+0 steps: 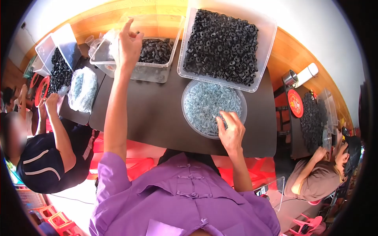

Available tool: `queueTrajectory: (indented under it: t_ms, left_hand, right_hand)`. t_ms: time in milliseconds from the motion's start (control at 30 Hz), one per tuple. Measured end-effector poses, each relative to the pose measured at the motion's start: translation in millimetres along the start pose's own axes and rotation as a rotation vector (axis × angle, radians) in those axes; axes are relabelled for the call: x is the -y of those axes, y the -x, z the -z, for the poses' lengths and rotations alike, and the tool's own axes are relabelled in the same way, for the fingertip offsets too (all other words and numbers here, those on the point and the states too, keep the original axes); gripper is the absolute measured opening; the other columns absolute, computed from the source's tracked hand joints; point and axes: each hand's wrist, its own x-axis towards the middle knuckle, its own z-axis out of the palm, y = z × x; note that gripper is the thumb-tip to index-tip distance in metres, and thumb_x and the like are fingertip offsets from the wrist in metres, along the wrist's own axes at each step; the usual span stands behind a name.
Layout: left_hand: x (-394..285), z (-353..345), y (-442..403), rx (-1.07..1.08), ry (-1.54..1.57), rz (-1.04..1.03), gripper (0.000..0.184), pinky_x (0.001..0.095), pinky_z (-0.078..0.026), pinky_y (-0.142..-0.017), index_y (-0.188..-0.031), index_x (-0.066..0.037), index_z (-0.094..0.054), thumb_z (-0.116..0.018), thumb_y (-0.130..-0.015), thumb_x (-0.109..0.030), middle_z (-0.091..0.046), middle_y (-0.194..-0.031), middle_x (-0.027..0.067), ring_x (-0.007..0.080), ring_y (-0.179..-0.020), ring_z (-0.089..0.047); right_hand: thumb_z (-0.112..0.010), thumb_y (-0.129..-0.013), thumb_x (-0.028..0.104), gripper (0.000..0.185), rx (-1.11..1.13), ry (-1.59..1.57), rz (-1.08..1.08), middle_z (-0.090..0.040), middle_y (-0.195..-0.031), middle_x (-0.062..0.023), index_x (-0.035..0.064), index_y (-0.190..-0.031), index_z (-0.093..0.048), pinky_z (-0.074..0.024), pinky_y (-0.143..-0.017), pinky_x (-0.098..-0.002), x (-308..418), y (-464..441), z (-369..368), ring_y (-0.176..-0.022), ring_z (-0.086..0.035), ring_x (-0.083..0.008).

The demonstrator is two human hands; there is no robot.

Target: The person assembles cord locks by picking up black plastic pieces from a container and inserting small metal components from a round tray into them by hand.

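My left hand is raised over a clear plastic bin, its index finger stretched out and the thumb apart. A small dark spot shows by the thumb tip, too small to name. Black plastic parts lie in the right side of that bin. My right hand is over a round clear tub filled with small clear bluish pieces. Its thumb and index finger are curled toward each other at the pieces; what they pinch is too small to make out.
A big clear bin full of small black parts stands behind the round tub on the dark table. At left lies a plastic bag of clear pieces. People sit at both sides; a heap of black parts is at right.
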Motion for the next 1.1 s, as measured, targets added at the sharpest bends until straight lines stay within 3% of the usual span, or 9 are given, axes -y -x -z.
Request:
queueTrajectory:
  t_ms: [67,167,200,300,367,500,867,1000,1100]
  left_hand:
    - [-10,-8,13,-0.086,-0.052,-0.104,0.038,0.0269,-0.046,-0.058,-0.114,-0.010,-0.065,-0.071,-0.076,-0.012,-0.065,-0.070,0.0031,0.0098,-0.055,-0.055]
    - [-29,-25,46,0.146,0.155,-0.124,0.019,0.0261,-0.048,-0.055,-0.099,-0.005,-0.069,-0.067,-0.080,-0.006,-0.067,-0.074,0.0066,0.0097,-0.055,-0.058]
    - [-41,-39,68,0.273,0.267,-0.150,0.012,0.0342,-0.052,-0.066,-0.089,-0.004,-0.070,-0.067,-0.077,-0.009,-0.066,-0.075,0.0144,0.0268,-0.068,-0.066]
    - [-44,-71,86,0.473,0.175,-0.209,0.012,0.0422,-0.053,-0.073,-0.086,-0.003,-0.069,-0.064,-0.076,-0.008,-0.066,-0.084,0.0163,0.0341,-0.079,-0.065]
    - [-40,-95,92,0.461,0.117,-0.278,0.015,0.0401,-0.052,-0.068,-0.089,-0.001,-0.068,-0.065,-0.075,-0.004,-0.064,-0.080,0.0155,0.0333,-0.073,-0.064]
    - [-38,-127,95,0.534,-0.100,-0.280,0.019,0.0459,-0.049,-0.077,-0.094,-0.004,-0.063,-0.064,-0.075,-0.006,-0.059,-0.094,0.0141,0.0365,-0.088,-0.060]
    - [-24,-138,99,0.411,-0.057,-0.360,0.015,0.0451,-0.048,-0.073,-0.088,-0.005,-0.053,-0.060,-0.075,-0.003,-0.055,-0.087,0.0124,0.0340,-0.087,-0.058]
    - [-27,-139,99,0.408,-0.100,-0.377,0.017,0.0449,-0.048,-0.072,-0.087,-0.006,-0.053,-0.063,-0.073,-0.004,-0.055,-0.086,0.0119,0.0334,-0.086,-0.058]
    - [-29,-137,100,0.427,-0.134,-0.392,0.020,0.0451,-0.049,-0.071,-0.086,-0.006,-0.053,-0.068,-0.073,-0.009,-0.056,-0.085,0.0110,0.0324,-0.087,-0.059]
  right_hand:
    - [-0.071,-0.077,0.005,0.016,-0.003,-0.016,-0.024,-0.063,-0.083,-0.0111,0.0014,-0.092,-0.067,-0.0492,-0.063,-0.0353,0,1,-1,-0.071,-0.064,-0.0296]
    - [-0.070,-0.077,0.004,0.015,0.012,-0.045,-0.023,-0.063,-0.082,-0.0113,0.0013,-0.091,-0.067,-0.0489,-0.063,-0.0357,-2,2,-3,-0.071,-0.063,-0.0299]
    - [-0.070,-0.077,0.004,0.015,0.019,-0.043,-0.022,-0.063,-0.082,-0.0113,0.0013,-0.091,-0.067,-0.0489,-0.063,-0.0357,-3,4,-4,-0.071,-0.063,-0.0299]
    - [-0.070,-0.076,0.003,0.015,0.027,-0.059,0.003,-0.063,-0.081,-0.0108,0.0013,-0.091,-0.067,-0.0483,-0.062,-0.0358,-3,5,-8,-0.069,-0.062,-0.0292]
    - [-0.069,-0.077,0.004,0.014,0.018,-0.070,0.009,-0.062,-0.079,-0.0096,0.0019,-0.090,-0.066,-0.0475,-0.063,-0.0369,-4,6,-11,-0.070,-0.061,-0.0289]
    - [-0.069,-0.077,0.002,0.015,0.032,-0.086,-0.007,-0.063,-0.080,-0.0106,0.0012,-0.091,-0.067,-0.0485,-0.063,-0.0355,-6,6,-6,-0.070,-0.062,-0.0283]
    - [-0.068,-0.079,0.008,0.012,0.174,-0.126,-0.014,-0.061,-0.081,-0.0108,0.0016,-0.090,-0.067,-0.0475,-0.062,-0.0372,-18,-38,-12,-0.068,-0.062,-0.0299]
    - [-0.069,-0.078,0.011,0.018,0.226,-0.101,0.087,-0.060,-0.083,-0.0104,0.0033,-0.094,-0.067,-0.0495,-0.065,-0.0399,-24,-68,-42,-0.074,-0.061,-0.0320]
    - [-0.071,-0.075,0.010,0.013,0.302,-0.105,0.087,-0.061,-0.082,-0.0093,0.0041,-0.086,-0.067,-0.0499,-0.066,-0.0395,-27,-79,-60,-0.076,-0.062,-0.0303]
